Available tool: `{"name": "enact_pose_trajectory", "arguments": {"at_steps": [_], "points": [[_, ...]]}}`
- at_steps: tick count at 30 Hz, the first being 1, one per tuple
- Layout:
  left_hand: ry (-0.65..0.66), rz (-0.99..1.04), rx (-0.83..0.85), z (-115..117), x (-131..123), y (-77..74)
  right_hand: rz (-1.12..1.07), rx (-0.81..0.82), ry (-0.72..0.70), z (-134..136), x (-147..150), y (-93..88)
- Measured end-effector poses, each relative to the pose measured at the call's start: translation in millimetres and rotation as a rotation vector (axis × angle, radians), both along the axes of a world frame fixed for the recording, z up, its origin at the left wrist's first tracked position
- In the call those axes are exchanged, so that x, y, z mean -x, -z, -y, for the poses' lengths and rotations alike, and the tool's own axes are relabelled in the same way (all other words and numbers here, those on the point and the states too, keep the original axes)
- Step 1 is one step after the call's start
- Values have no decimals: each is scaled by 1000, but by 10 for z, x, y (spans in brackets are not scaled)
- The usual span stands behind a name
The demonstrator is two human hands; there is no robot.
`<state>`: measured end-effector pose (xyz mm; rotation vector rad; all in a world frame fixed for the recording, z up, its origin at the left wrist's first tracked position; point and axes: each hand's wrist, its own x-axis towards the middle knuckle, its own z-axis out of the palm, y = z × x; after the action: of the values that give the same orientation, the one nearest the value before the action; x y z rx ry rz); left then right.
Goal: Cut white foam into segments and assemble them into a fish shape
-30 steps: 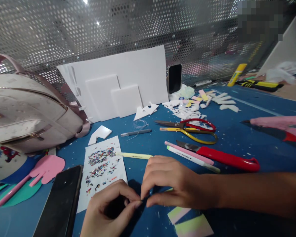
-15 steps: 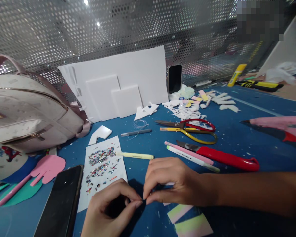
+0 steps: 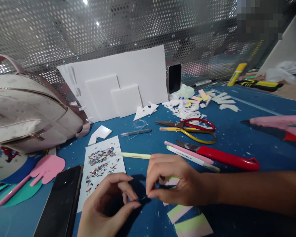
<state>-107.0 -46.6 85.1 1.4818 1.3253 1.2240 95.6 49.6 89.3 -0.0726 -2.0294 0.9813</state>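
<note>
My right hand [image 3: 172, 179] is pinched at the lower middle, its thumb and index finger on a thin clear thread [image 3: 143, 198]. The thread runs left to my left hand [image 3: 108, 204], whose thumb and middle finger close on its other end, while the index finger is lifted. A white paper [image 3: 105, 164] with small coloured beads lies behind my left hand. Yellow-green and pink paper strips [image 3: 193, 227] lie below my right hand. A yellow pen [image 3: 135, 155] is just behind my right hand.
A black phone [image 3: 58, 200] and a backpack [image 3: 37, 112] are on the left. Scissors [image 3: 182, 125], a red-handled cutter [image 3: 227, 158], a pink glue gun [image 3: 276, 121] and white scraps [image 3: 185, 108] lie to the right. White boards [image 3: 143, 70] stand behind.
My hands have moved slightly apart, and a short length of thread now shows between them. The index finger of my left hand has lifted off its thumb.
</note>
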Motion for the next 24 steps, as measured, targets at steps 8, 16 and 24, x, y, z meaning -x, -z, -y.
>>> {"name": "enact_pose_trajectory", "arguments": {"at_steps": [8,16,24], "points": [[-18,12,-7,16,-38,-9,17,-52,-45,-8,10,39],[-11,-11,-18,25,-52,-17,43,-80,-37,-21,12,23],[-13,-8,-15,33,-60,-16,66,-75,-40,-27,10,22]]}}
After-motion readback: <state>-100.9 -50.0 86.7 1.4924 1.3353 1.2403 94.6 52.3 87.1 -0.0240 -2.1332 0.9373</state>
